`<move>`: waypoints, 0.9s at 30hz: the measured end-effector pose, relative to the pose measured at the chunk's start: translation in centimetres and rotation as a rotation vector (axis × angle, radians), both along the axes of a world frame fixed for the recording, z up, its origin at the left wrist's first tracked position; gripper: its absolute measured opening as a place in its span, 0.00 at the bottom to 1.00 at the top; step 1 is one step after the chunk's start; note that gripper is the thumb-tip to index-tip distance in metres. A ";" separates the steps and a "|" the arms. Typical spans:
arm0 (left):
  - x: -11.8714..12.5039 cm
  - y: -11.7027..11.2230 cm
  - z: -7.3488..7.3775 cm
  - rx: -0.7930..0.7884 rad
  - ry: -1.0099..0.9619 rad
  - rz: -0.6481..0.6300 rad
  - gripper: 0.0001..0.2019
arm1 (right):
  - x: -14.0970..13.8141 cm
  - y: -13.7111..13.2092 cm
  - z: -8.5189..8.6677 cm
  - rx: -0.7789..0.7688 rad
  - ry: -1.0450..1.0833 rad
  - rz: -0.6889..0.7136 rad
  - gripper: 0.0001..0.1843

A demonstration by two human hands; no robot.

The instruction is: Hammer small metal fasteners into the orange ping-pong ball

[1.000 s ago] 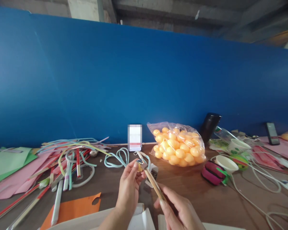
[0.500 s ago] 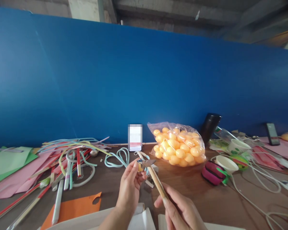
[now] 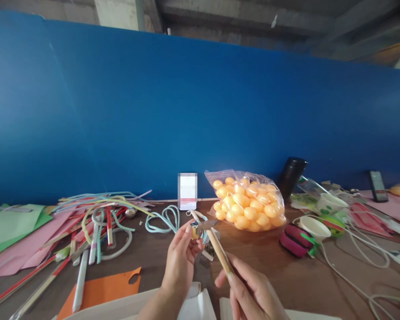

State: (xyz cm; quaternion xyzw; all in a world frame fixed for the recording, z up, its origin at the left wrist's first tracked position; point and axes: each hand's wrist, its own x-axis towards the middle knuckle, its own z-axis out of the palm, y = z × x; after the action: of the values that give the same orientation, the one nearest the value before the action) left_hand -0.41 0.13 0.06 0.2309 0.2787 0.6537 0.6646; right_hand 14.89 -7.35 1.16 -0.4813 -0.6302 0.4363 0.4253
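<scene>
Hammer [image 3: 219,252] in right hand [image 3: 250,294], left hand [image 3: 180,255] pinching yellow piece [image 3: 194,231]

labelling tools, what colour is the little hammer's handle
Pale wood tan, head view: right hand holds the hammer, left hand a small yellow piece.

Ball bag [image 3: 248,202] right of straws [image 3: 103,213]

A craft workroom in a bare concrete building: rough grey ceiling beams [image 3: 240,22] above a blue partition [image 3: 200,120], and a brown worktop [image 3: 273,266] strewn with coloured paper sheets [image 3: 16,231], plastic straws [image 3: 103,213], paper cups [image 3: 315,227] and a bag of orange balls [image 3: 248,202].
</scene>
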 end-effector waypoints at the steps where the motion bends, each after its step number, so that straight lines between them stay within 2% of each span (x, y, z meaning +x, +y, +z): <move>1: 0.0 0.0 0.0 0.001 0.001 -0.001 0.17 | 0.0 0.0 0.0 -0.002 0.002 -0.004 0.29; 27: 0.0 0.2 0.0 -0.019 0.006 0.000 0.17 | 0.3 0.2 -0.2 0.005 -0.038 0.047 0.27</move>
State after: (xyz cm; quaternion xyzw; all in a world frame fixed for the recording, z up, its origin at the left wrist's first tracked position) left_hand -0.38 0.35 0.06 0.2267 0.2871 0.6504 0.6657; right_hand 15.17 -7.15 0.97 -0.4733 -0.6505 0.4355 0.4039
